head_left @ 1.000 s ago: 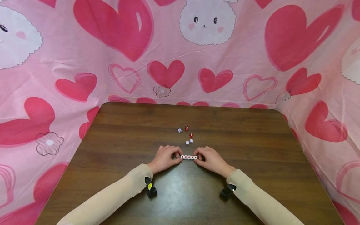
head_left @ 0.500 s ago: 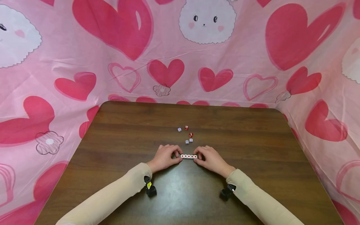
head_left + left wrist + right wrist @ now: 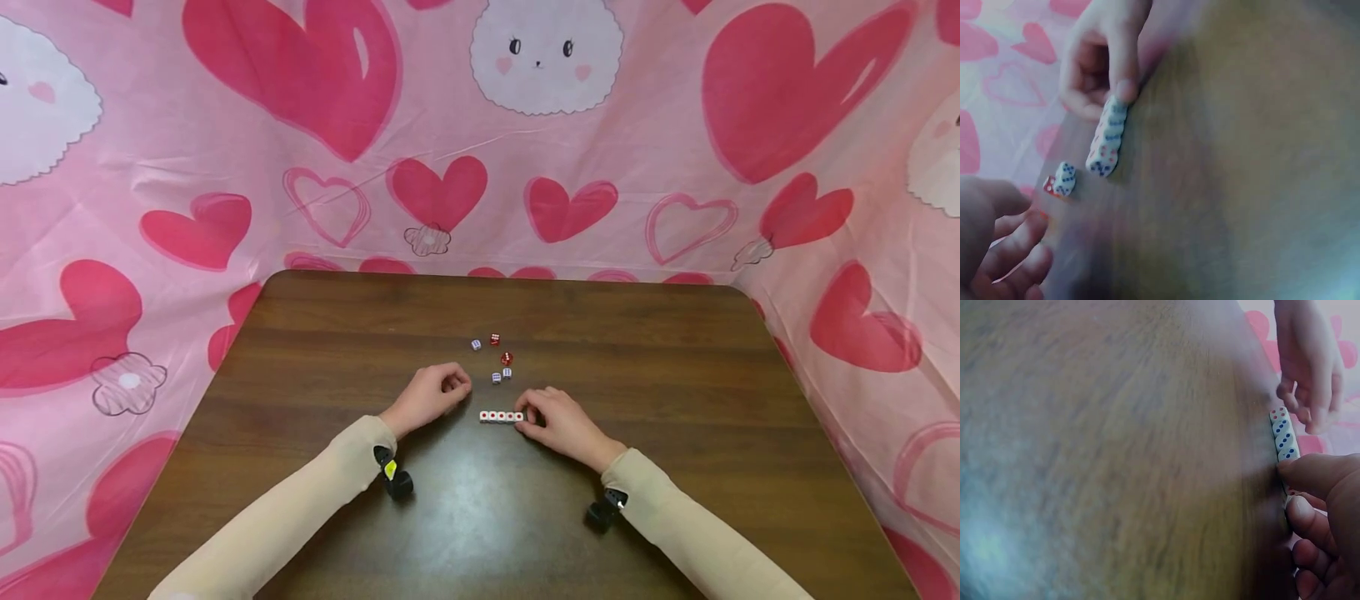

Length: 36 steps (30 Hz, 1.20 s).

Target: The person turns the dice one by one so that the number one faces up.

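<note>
A straight row of several white dice (image 3: 492,416) lies on the wooden table, each with a red dot on top. At its right end, my right hand (image 3: 564,425) pinches the last die between thumb and fingers; in the right wrist view the thumb (image 3: 1316,474) covers part of that die. My left hand (image 3: 429,395) is off the row, up and to its left, with fingers loosely bent and nothing in them. In the left wrist view the row's near end (image 3: 1102,164) stands free of the left fingers (image 3: 1019,244).
Behind the row lie loose dice: a red die (image 3: 495,339), another red one (image 3: 507,358), and white dice with blue dots, one (image 3: 476,344) farther left and a pair (image 3: 497,377) nearer. Pink heart-print cloth (image 3: 322,208) hangs around the brown table (image 3: 637,350).
My left hand has let go of the row's left end and moved up and left. The right hand stays at the right end, and the dice row lies as before.
</note>
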Tool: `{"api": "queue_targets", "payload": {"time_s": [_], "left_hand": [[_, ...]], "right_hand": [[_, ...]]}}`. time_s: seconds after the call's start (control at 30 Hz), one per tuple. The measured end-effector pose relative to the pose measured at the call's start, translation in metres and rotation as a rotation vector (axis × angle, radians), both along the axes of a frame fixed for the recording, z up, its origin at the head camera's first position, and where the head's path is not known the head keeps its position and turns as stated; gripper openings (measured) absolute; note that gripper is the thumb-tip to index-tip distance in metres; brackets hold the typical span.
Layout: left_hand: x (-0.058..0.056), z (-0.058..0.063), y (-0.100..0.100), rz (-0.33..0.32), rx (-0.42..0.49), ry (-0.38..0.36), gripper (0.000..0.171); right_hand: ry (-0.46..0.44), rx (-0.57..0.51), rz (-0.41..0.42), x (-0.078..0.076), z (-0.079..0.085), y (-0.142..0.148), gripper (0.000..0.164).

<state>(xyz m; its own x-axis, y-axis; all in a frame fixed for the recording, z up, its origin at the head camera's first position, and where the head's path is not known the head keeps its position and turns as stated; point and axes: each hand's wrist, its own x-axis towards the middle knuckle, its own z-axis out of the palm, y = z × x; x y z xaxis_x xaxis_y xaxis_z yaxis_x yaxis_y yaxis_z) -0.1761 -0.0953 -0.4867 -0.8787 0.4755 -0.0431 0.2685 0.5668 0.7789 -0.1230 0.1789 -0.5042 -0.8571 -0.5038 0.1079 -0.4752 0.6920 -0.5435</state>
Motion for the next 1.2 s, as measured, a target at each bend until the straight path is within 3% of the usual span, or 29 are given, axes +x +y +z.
{"api": "queue_targets", "payload": {"time_s": [0.17, 0.37, 0.57, 0.7, 0.93, 1.2], "left_hand": [[-0.021, 0.0, 0.005, 0.118, -0.03, 0.045, 0.007], [-0.043, -0.003, 0.013, 0.155, -0.044, 0.044, 0.011], [-0.056, -0.004, 0.025, 0.202, -0.068, 0.025, 0.025], [-0.06, -0.003, 0.029, 0.248, -0.129, 0.01, 0.025], [-0.061, -0.003, 0.029, 0.237, -0.198, 0.048, 0.02], [-0.064, -0.005, 0.025, 0.155, -0.176, 0.039, 0.018]], "right_hand": [[-0.004, 0.004, -0.009, 0.0, -0.002, 0.0, 0.017], [-0.023, -0.001, -0.002, 0.002, -0.002, -0.002, 0.018], [-0.006, -0.005, -0.01, 0.002, -0.002, -0.002, 0.019], [-0.002, 0.011, -0.007, 0.0, -0.001, -0.002, 0.019], [-0.003, 0.012, -0.01, 0.0, 0.0, -0.004, 0.018], [-0.028, 0.02, -0.018, -0.001, -0.002, -0.002, 0.017]]}}
